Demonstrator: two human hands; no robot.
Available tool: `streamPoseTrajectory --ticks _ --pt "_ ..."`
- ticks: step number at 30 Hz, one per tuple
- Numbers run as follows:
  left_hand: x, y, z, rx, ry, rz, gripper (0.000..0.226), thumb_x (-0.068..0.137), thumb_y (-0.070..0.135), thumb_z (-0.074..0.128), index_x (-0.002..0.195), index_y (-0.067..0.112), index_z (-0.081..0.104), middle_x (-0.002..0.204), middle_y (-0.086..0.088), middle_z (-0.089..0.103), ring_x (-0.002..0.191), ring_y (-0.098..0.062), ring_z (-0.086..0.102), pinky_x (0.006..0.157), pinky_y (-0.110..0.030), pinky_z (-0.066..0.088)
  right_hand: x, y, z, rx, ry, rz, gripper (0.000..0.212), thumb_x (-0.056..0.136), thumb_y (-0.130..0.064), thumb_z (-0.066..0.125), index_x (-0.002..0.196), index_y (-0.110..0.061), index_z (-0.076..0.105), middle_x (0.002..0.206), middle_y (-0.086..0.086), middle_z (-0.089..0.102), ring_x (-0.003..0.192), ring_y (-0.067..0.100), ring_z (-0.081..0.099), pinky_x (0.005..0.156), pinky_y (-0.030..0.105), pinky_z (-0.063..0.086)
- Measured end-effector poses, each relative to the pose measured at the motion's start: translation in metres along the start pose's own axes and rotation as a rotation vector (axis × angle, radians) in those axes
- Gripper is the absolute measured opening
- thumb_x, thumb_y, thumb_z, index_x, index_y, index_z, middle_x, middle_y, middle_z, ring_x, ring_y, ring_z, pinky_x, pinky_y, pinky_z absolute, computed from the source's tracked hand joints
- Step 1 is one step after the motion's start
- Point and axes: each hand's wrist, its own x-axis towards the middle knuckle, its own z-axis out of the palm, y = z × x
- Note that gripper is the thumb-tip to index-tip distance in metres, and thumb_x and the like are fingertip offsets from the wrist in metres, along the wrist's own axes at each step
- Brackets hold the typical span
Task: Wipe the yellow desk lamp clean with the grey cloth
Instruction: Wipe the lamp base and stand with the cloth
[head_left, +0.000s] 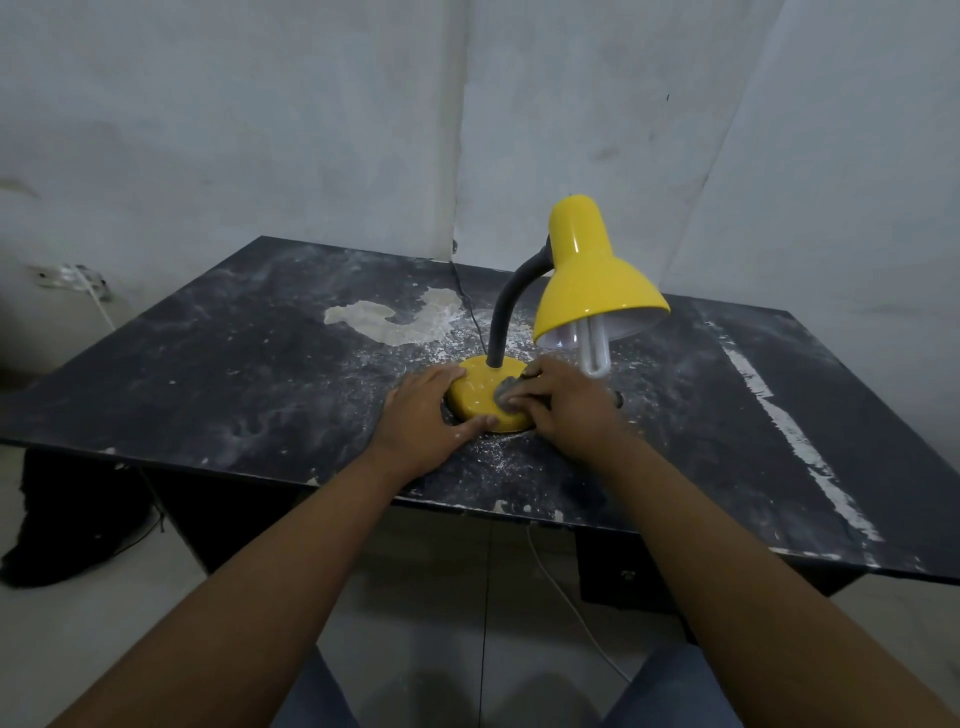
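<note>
the yellow metal desk lamp (571, 296) stands mid-table (208, 374). the right hand (566, 410), fingers clamped on the crumpled grey cloth (506, 397), presses it on the round base; the left hand (426, 415), fingers apart, seemingly braces the base's left rim. neck and shade rise just behind the cloth.

Lamp (571, 306) on table (208, 374), hands (423, 415) flanking its base (478, 392).
</note>
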Motion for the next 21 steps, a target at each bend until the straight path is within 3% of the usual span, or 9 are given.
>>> streamPoseTrajectory --ticks 2,6,10,13,17,21 --pt "0.0 0.0 -0.001 -0.007 0.0 -0.012 0.092 0.083 0.078 0.073 0.156 0.025 0.052 0.161 0.003 0.051 0.148 -0.019 0.045 0.121 -0.057 0.037 0.006 -0.002 -0.005 0.01 0.047 0.12 0.019 0.106 -0.027 0.066 0.107 -0.023 0.085 0.131 -0.004 0.063 0.11 0.021 0.066 0.082 0.031 0.042" --pt "-0.001 0.001 -0.001 -0.012 0.003 -0.006 0.091 0.084 0.076 0.073 0.156 0.024 0.053 0.159 0.003 0.052 0.147 -0.019 0.046 0.12 -0.057 0.039 -0.001 -0.008 0.003 -0.009 -0.029 -0.021 0.02 0.105 -0.028 0.068 0.114 -0.025 0.085 0.133 -0.001 0.064 0.112 0.019 0.063 0.09 0.038 0.05" --pt "-0.001 0.0 -0.001 -0.01 0.004 -0.015 0.092 0.083 0.078 0.073 0.156 0.024 0.053 0.158 0.004 0.052 0.145 -0.02 0.046 0.12 -0.057 0.039 0.01 -0.006 -0.001 0.021 0.009 0.203 0.022 0.107 -0.033 0.064 0.116 -0.019 0.079 0.12 -0.007 0.064 0.11 0.022 0.067 0.093 0.042 0.054" --pt "-0.002 0.0 0.0 -0.021 -0.002 -0.016 0.093 0.083 0.079 0.072 0.156 0.025 0.052 0.159 0.004 0.051 0.145 -0.019 0.046 0.12 -0.056 0.039 0.006 -0.009 0.006 0.048 0.0 0.103 0.021 0.104 -0.033 0.068 0.115 -0.021 0.082 0.123 -0.008 0.064 0.11 0.016 0.065 0.095 0.039 0.051" --pt "-0.001 -0.001 0.0 -0.021 0.008 -0.013 0.093 0.082 0.08 0.072 0.155 0.025 0.053 0.157 0.004 0.053 0.144 -0.019 0.047 0.12 -0.056 0.04 0.005 0.0 0.002 0.032 0.084 0.194 0.019 0.105 -0.029 0.066 0.109 -0.023 0.084 0.126 -0.004 0.065 0.109 0.023 0.067 0.093 0.043 0.053" --pt "-0.001 -0.002 0.001 -0.027 0.011 -0.004 0.093 0.082 0.079 0.072 0.155 0.025 0.053 0.157 0.005 0.053 0.145 -0.018 0.047 0.12 -0.056 0.039 -0.001 -0.003 0.005 0.002 0.017 -0.029 0.015 0.103 -0.028 0.069 0.102 -0.024 0.083 0.118 -0.005 0.066 0.101 0.021 0.068 0.082 0.041 0.055"
